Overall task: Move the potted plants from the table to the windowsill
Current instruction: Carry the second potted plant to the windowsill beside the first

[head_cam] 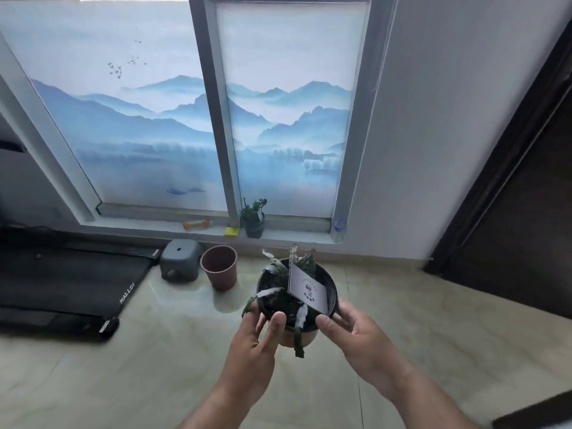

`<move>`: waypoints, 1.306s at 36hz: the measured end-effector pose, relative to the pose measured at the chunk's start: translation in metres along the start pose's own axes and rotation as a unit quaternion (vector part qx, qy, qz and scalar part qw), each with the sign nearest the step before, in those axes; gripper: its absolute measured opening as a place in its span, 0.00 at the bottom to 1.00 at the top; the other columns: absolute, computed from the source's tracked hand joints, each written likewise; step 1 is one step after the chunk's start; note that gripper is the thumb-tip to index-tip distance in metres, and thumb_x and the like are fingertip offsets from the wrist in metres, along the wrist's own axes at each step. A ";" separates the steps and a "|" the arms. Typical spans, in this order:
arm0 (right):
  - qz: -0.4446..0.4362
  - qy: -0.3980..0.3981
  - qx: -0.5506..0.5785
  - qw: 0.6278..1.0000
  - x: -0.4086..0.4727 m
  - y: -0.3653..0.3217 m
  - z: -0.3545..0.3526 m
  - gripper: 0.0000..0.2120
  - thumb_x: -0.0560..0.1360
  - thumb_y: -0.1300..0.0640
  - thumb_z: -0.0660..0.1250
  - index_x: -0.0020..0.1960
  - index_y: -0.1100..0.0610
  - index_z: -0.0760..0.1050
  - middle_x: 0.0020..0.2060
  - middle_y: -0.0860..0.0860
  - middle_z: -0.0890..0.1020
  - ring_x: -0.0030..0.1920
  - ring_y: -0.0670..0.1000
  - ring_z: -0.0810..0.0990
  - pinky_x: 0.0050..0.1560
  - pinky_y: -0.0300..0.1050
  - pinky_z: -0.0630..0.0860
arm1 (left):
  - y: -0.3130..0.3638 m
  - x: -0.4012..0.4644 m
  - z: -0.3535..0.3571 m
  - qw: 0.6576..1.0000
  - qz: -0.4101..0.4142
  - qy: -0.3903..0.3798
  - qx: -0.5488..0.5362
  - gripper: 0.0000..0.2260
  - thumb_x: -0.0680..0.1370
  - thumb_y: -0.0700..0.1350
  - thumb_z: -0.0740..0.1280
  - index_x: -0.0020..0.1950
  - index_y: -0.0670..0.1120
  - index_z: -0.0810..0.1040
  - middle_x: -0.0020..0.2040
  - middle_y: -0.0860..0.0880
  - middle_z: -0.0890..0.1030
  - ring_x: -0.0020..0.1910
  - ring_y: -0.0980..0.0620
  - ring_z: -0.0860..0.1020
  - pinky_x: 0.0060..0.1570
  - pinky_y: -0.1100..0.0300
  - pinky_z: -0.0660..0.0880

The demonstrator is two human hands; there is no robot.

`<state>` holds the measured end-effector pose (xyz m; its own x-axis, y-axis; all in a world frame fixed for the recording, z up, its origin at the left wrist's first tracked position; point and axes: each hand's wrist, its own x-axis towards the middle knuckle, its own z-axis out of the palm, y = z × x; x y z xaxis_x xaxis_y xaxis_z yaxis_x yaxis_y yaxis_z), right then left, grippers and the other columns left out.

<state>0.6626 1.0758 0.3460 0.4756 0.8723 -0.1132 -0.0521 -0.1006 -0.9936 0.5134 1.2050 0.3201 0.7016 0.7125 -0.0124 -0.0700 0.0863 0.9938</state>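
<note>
Head view: black mat [71,283] reads "HALLO!"; potted plant's [295,300] tag [307,287] illegible.

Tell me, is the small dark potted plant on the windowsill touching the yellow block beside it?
Apart. The head view shows a strip of pale sill between the small dark potted plant and the yellow block.

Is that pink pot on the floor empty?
Seemingly empty: the pink pot stands upright, its visible inside wall bare, no plant above the rim; its bottom is hidden.
</note>
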 end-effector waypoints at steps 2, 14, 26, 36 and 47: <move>0.001 0.001 -0.004 1.000 0.029 -0.001 0.005 0.17 0.80 0.62 0.67 0.69 0.56 0.76 0.61 0.46 0.87 0.64 0.44 0.83 0.58 0.32 0.77 | -0.002 0.029 -0.011 1.000 -0.005 0.002 -0.008 0.19 0.74 0.60 0.70 0.65 0.63 0.77 0.65 0.50 0.82 0.68 0.50 0.78 0.70 0.39 0.71; 0.026 0.007 -0.007 1.000 0.200 -0.017 0.005 0.15 0.83 0.64 0.64 0.69 0.57 0.76 0.61 0.49 0.86 0.64 0.45 0.83 0.59 0.34 0.77 | 0.000 0.195 -0.060 0.999 -0.026 0.001 -0.030 0.20 0.74 0.59 0.70 0.65 0.58 0.77 0.63 0.50 0.84 0.66 0.50 0.80 0.69 0.40 0.72; 0.020 -0.009 0.009 1.000 0.381 0.003 -0.066 0.15 0.82 0.64 0.66 0.68 0.57 0.77 0.61 0.50 0.86 0.65 0.48 0.83 0.60 0.35 0.77 | -0.025 0.376 -0.046 0.998 -0.061 0.019 0.016 0.30 0.70 0.66 0.74 0.68 0.55 0.76 0.64 0.48 0.83 0.68 0.49 0.78 0.72 0.41 0.70; 0.057 -0.032 0.021 0.998 0.526 0.011 -0.131 0.18 0.82 0.64 0.66 0.71 0.55 0.75 0.62 0.49 0.86 0.67 0.47 0.82 0.63 0.37 0.77 | -0.036 0.522 -0.026 0.994 -0.095 0.029 0.037 0.17 0.79 0.50 0.70 0.67 0.49 0.77 0.62 0.49 0.85 0.65 0.53 0.80 0.60 0.65 0.76; 0.102 -0.022 -0.028 0.994 0.669 0.019 -0.168 0.15 0.82 0.64 0.66 0.67 0.56 0.78 0.59 0.46 0.87 0.62 0.43 0.83 0.55 0.29 0.76 | -0.082 0.671 -0.037 0.987 -0.152 0.022 0.052 0.16 0.75 0.62 0.71 0.61 0.61 0.79 0.60 0.55 0.85 0.63 0.56 0.81 0.68 0.48 0.75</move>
<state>1.1275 1.5770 0.2513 0.4204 0.8511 -0.3144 -0.0939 -0.3039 -0.9481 0.9635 1.7019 0.2262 0.6478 0.6941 -0.3141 0.2133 0.2306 0.9494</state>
